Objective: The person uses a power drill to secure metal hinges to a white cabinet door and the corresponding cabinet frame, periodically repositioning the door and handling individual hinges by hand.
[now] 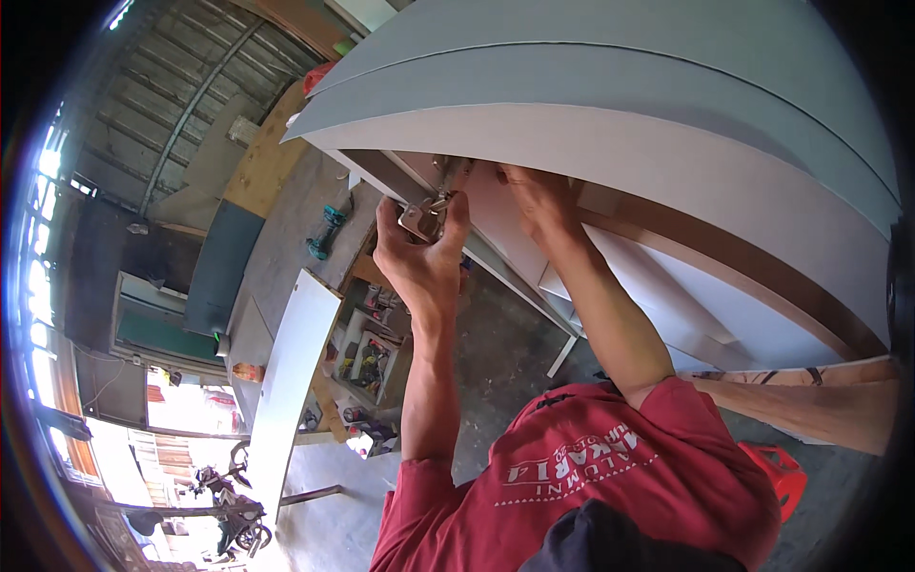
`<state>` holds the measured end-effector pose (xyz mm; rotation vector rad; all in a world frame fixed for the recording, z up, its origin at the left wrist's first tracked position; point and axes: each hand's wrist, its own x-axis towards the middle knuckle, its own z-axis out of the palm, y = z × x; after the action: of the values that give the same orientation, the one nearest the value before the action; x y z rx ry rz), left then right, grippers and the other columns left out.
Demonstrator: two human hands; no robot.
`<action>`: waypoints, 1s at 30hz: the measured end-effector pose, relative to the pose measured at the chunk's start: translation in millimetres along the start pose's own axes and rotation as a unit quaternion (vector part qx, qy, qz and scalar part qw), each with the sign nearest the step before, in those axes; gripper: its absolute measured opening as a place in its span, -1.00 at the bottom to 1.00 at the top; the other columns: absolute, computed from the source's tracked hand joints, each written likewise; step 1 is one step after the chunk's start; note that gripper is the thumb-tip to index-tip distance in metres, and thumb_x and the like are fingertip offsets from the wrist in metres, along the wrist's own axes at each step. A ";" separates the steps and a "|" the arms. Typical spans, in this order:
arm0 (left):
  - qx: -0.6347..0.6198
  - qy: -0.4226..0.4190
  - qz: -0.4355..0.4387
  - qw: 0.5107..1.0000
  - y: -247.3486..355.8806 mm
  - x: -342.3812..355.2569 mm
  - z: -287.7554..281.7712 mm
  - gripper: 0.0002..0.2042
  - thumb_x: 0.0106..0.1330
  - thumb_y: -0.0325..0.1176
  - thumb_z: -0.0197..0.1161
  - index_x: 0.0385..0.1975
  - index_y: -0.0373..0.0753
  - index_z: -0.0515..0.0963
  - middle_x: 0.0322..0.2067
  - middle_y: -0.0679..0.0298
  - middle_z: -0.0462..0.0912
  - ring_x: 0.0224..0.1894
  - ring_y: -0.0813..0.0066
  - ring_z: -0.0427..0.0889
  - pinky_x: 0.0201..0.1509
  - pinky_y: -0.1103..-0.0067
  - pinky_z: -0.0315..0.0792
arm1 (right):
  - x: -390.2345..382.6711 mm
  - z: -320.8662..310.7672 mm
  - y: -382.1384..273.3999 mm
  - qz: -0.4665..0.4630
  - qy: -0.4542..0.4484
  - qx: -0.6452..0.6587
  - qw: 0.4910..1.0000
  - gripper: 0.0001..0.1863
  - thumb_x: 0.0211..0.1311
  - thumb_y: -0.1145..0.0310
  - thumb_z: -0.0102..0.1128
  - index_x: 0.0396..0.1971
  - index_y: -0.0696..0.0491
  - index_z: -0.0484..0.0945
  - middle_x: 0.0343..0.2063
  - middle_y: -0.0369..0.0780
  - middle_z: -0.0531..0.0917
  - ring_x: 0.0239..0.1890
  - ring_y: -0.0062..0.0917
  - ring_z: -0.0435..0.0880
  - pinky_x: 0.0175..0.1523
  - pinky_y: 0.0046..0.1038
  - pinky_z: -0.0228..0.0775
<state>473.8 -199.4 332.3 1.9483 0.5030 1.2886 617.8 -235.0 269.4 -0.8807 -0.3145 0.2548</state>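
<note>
A shiny metal cabinet hinge is pinched between the thumb and fingers of my left hand, close to the narrow edge of a white panel. My right hand reaches up under the front rim of a large white and grey cabinet. Its fingers are mostly hidden by that rim, so I cannot make out their grip. Between the two hands, another metal part, shaped like a hinge arm, shows in the shade inside the cabinet.
A teal cordless drill lies on the workbench to the left. A long white board leans beside it. Drawers of tools sit below the bench. A red plastic stool stands at the lower right, near a wooden plank.
</note>
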 end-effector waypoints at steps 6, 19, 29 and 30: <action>-0.005 0.001 0.010 1.000 1.6 -0.6 2.1 -0.55 0.13 -0.21 0.49 -0.11 -0.39 0.55 -0.34 0.22 0.73 -0.31 0.63 0.62 -0.16 0.63 0.50 | -10.7 9.3 -40.6 -0.019 -0.056 -0.101 0.993 -0.51 0.30 0.10 0.24 0.02 0.19 0.53 -0.08 -0.12 0.63 -0.03 -0.37 0.55 0.11 -0.34 0.37; -0.049 -0.034 0.011 0.998 6.5 -11.2 -20.6 -0.53 0.21 -0.20 0.44 0.02 -0.39 0.55 -0.50 0.40 0.62 -0.48 0.71 0.50 -0.34 0.70 0.40 | -40.9 -0.4 -58.8 -0.021 -0.052 0.004 0.998 -0.58 0.40 0.06 0.17 0.03 0.08 0.49 -0.25 -0.30 0.59 -0.23 -0.61 0.54 -0.16 -0.55 0.39; -0.392 0.252 -0.527 0.711 -120.8 -195.7 -57.3 -0.82 0.43 -0.41 0.00 -0.09 -0.28 0.49 -0.69 0.50 0.17 -0.69 0.69 0.18 -0.58 0.70 0.21 | -216.1 -69.3 99.0 0.219 -0.242 -0.068 0.943 -0.67 0.57 0.13 -0.12 -0.27 0.04 0.50 -0.37 -0.29 0.59 -0.29 -0.66 0.52 -0.17 -0.56 0.36; -0.419 0.259 -0.506 0.708 -124.9 -211.2 -49.9 -0.82 0.43 -0.41 0.00 -0.09 -0.28 0.49 -0.69 0.50 0.17 -0.69 0.69 0.18 -0.58 0.70 0.21 | -227.8 -77.2 114.9 0.423 -0.186 0.024 0.886 -0.66 0.57 0.13 -0.14 -0.26 0.04 0.51 -0.35 -0.28 0.60 -0.26 -0.63 0.55 -0.15 -0.54 0.39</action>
<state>348.8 -240.4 119.2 0.3316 0.8804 0.9673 425.7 -298.2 95.8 -0.8762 -0.2577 1.2525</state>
